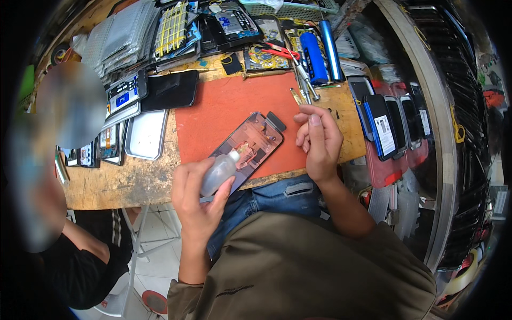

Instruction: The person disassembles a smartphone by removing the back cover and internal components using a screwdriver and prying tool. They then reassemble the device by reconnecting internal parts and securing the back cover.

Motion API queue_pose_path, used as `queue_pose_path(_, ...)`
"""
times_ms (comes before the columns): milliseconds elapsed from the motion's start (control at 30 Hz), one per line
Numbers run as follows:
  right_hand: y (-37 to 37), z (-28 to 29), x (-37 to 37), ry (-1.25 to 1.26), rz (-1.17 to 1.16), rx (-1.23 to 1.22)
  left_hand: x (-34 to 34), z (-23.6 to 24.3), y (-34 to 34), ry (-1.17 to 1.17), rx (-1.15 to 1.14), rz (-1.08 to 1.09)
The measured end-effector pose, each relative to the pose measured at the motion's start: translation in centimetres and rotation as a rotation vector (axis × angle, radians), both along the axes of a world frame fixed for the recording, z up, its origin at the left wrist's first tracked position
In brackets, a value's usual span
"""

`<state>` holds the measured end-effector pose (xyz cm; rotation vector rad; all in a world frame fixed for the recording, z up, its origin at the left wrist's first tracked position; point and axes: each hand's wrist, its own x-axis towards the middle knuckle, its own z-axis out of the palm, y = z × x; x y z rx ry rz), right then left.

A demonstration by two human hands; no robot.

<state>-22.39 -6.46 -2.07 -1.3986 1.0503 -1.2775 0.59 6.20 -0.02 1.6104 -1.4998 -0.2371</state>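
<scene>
My left hand [193, 197] is wrapped round a translucent squeeze bottle [217, 175] with a white nozzle, tilted over a phone [264, 136]. The phone lies aslant, glossy side up, on an orange-red mat [213, 112] near the front edge of the table. A small dark flat piece [276, 120] juts out at its far end. Right of the phone, my right hand [321, 140] is raised with loosely curled fingers a little apart. Nothing shows in it, though its palm is partly hidden.
Opened phones and bubble-wrap sleeves [125, 37] pile up at the back left. Behind the mat lie screwdrivers [303, 74], red-handled pliers [281, 50] and a blue cylinder [313, 57]. Several phones [386, 125] stand at right. Another person's arm [85, 240] is at lower left.
</scene>
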Motion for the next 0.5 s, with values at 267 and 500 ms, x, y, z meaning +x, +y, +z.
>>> queue_pose_path(267, 0.0, 0.3, 0.2, 0.050, -0.020, 0.006, -1.1, 0.5, -2.6, -0.106, 0.013, -0.068)
queue_pose_path(500, 0.0, -0.5, -0.1, 0.031, 0.000, 0.017, -1.1, 0.5, -2.6, -0.106, 0.013, -0.061)
